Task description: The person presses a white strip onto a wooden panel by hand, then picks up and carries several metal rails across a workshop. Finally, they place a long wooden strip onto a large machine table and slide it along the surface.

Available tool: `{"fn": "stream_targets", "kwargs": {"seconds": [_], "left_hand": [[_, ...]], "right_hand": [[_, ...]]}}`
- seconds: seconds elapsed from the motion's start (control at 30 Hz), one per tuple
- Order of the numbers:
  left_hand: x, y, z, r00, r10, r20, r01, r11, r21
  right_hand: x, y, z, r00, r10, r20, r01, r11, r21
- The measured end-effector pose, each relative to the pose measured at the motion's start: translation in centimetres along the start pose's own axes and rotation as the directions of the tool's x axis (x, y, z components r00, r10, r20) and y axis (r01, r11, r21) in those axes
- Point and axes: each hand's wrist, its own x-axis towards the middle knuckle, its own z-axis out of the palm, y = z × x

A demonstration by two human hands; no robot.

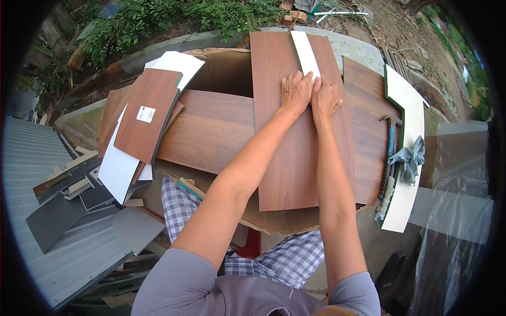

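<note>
A wide reddish-brown wood board (284,158) lies across a longer wooden plank (211,129). On its far half rests a narrow white strip (304,50) with a dark edge, pointing away from me. My left hand (297,92) is at the near end of the strip, fingers bent and pressed together. Beside it, almost touching, my right hand (326,99) is at the strip's near right corner, its fingers also closed. Both hands rest over the brown board, and their fingertips hide the end of the strip.
A hammer (390,134), a grey-blue cloth (410,159) and a white board (414,113) lie at the right. Brown and white panels (150,113) are stacked at the left, above dark offcuts (55,221). Cardboard (224,68) shows behind the plank.
</note>
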Motion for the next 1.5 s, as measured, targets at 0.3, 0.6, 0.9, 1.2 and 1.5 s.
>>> {"fn": "stream_targets", "kwargs": {"seconds": [0.3,0.6,0.9,1.2,1.5], "left_hand": [[-8.8,6.9,-2.4,0.996,0.083,-0.043,-0.086,0.993,-0.082],[-22.2,15.5,-6.3,0.986,0.089,0.14,-0.074,0.991,-0.109],[-20.8,13.1,-4.8,0.98,0.084,0.18,-0.084,0.996,-0.007],[-14.7,9.7,-1.6,0.993,0.061,0.096,-0.067,0.996,0.052],[-8.5,6.7,0.5,0.998,0.05,0.023,-0.051,0.997,0.058]], "right_hand": [[-8.1,3.3,-8.8,0.999,0.048,-0.008,-0.047,0.998,0.046],[-19.7,9.3,-18.8,0.999,0.046,0.019,-0.045,0.998,-0.051],[-18.3,9.8,-14.7,1.0,0.008,-0.017,-0.009,0.999,-0.052],[-12.2,7.6,-10.7,0.999,0.039,0.001,-0.039,0.999,-0.034],[-6.2,5.8,-6.4,1.0,0.004,-0.023,-0.004,1.0,0.007]]}}
